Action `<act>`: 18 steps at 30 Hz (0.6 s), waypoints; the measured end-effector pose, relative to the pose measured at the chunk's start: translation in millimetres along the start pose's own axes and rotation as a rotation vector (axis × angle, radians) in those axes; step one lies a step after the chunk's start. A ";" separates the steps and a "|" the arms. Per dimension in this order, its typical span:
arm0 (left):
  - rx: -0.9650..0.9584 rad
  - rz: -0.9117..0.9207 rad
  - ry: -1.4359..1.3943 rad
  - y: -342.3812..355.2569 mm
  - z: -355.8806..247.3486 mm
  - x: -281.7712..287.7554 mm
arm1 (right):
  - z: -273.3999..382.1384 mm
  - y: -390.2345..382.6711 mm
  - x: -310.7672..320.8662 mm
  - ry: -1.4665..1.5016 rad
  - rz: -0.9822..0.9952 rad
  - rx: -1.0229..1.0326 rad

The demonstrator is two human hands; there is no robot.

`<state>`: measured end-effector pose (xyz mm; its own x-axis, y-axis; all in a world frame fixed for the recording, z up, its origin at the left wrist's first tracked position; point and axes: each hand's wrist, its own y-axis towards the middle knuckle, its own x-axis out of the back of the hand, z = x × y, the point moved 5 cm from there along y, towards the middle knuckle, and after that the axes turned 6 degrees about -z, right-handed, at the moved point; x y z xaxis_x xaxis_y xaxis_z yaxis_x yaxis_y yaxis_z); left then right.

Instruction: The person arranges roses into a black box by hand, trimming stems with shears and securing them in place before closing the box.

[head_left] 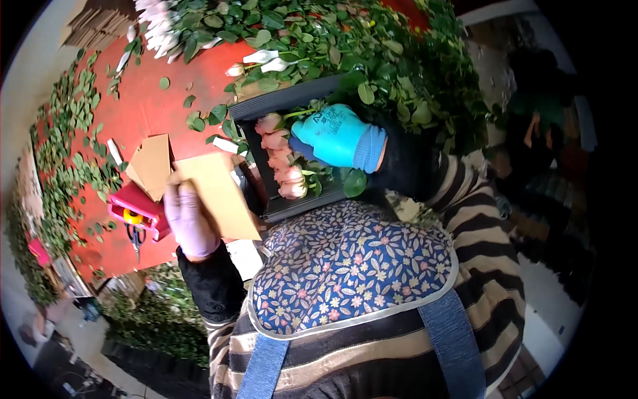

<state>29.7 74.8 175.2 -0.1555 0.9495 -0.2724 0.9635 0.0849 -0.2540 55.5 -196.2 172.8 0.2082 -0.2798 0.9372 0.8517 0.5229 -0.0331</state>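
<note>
In my left hand, gloved in pale lilac, is a tan cardboard sheet; the hand is slightly smeared by motion. My right hand, in a bright blue glove, is closed over the stems of several pink roses. These roses lie heads to the left in a dark ridged tray. The glove hides most of the stems. Left of the cardboard sheet, more brown cardboard pieces lie on the red table.
A pink holder with a yellow roll and dark-handled scissors stands beside my left hand. Cut rose foliage heaps behind the tray. White-wrapped buds lie near it. Loose leaves cover the left side. Another person is at far right.
</note>
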 end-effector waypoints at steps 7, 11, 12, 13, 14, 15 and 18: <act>0.147 0.266 0.300 1.3 17.9 -52.5 | -9.7 -3.7 0.5 0.012 0.101 -0.037; 0.066 0.263 0.468 23.5 65.2 -61.1 | -25.2 12.0 -15.1 0.241 0.161 0.009; 0.113 0.249 0.434 27.9 72.5 -62.3 | -30.9 15.5 -18.3 0.303 0.237 -0.002; 0.160 0.234 0.400 30.6 78.0 -64.2 | -37.6 20.2 -21.8 0.303 0.223 -0.008; 0.270 0.228 0.360 31.8 79.9 -66.1 | -39.9 25.4 -28.4 0.498 0.343 -0.103; 0.261 0.169 0.444 35.3 80.7 -66.8 | -40.0 26.8 -33.5 0.693 0.464 -0.196; 0.167 0.126 0.542 37.9 84.0 -60.4 | -38.9 21.6 -22.0 0.834 0.449 -0.373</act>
<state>57.3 -4.7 104.1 0.1346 0.9721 0.1923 0.9128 -0.0462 -0.4057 88.0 -210.1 138.0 0.6930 -0.6664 0.2752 0.6783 0.4733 -0.5621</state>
